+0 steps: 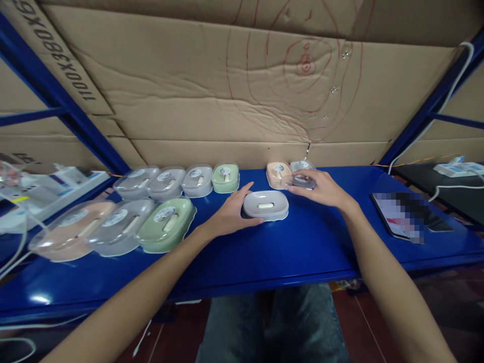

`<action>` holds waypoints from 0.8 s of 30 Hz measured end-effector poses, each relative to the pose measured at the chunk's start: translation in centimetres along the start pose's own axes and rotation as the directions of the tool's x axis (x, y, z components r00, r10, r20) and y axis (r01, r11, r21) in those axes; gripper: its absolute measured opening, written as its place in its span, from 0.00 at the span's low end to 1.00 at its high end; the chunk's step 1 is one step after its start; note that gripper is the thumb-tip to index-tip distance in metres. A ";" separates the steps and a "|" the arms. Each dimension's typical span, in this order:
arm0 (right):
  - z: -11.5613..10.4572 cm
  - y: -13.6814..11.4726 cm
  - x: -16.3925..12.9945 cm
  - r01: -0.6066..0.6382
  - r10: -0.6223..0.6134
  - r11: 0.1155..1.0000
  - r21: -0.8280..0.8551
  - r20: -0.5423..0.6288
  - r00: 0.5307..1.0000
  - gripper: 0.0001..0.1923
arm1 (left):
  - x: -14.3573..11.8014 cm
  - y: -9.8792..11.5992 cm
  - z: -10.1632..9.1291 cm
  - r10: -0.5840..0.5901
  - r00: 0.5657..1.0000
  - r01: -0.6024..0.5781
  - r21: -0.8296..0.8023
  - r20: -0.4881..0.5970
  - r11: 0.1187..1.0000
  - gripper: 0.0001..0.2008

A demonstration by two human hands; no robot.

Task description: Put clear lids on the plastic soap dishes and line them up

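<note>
A grey soap box without a lid (265,205) lies on the blue shelf (287,252) in the middle. My left hand (232,212) grips its left end. My right hand (321,188) holds a clear plastic lid (300,182) just right of and behind the grey box. Behind the lid stand a peach lidded box (278,174) and a grey lidded box (302,165), close together.
At the left are two rows of lidded soap boxes: grey ones (166,182) and a green one (226,177) at the back, peach (71,229), grey (117,224) and green (166,223) in front. A phone (408,214) lies at the right. Cardboard (227,91) walls the back.
</note>
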State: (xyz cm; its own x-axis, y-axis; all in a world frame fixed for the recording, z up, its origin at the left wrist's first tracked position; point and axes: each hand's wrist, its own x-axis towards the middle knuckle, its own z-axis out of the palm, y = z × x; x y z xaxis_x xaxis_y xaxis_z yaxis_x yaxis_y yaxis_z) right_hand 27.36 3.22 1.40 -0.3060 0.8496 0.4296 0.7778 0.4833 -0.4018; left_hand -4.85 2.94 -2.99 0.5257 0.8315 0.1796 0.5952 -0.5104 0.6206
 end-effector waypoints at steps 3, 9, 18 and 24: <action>1.2 -1.5 0.1 0.108 -0.095 0.988 0.115 -0.110 0.989 0.25 | 0.0 0.3 0.1 -0.017 1.000 0.017 -0.014 0.003 1.000 0.59; 5.0 -4.1 -0.3 0.278 -0.273 0.948 0.156 -0.050 0.961 0.32 | -0.2 0.6 0.9 -0.017 1.000 0.017 -0.069 0.006 0.997 0.65; 6.5 -5.0 -0.7 0.327 -0.326 0.938 0.111 -0.034 0.945 0.34 | -0.4 0.8 1.1 -0.041 0.999 0.042 -0.155 0.012 0.987 0.68; 6.2 -5.0 -0.8 0.300 -0.301 0.949 0.100 -0.010 0.954 0.33 | -0.4 0.9 1.0 -0.040 0.999 0.043 -0.123 0.023 0.991 0.67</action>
State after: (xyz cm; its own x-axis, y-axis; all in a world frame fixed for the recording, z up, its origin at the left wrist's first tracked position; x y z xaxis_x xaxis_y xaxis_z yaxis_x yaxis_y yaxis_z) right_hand 20.24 1.45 -1.95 -0.5205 0.6626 0.5385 0.5909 0.7348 -0.3331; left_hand -3.90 1.96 -3.29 0.5153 0.8460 0.1370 0.5375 -0.4436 0.7171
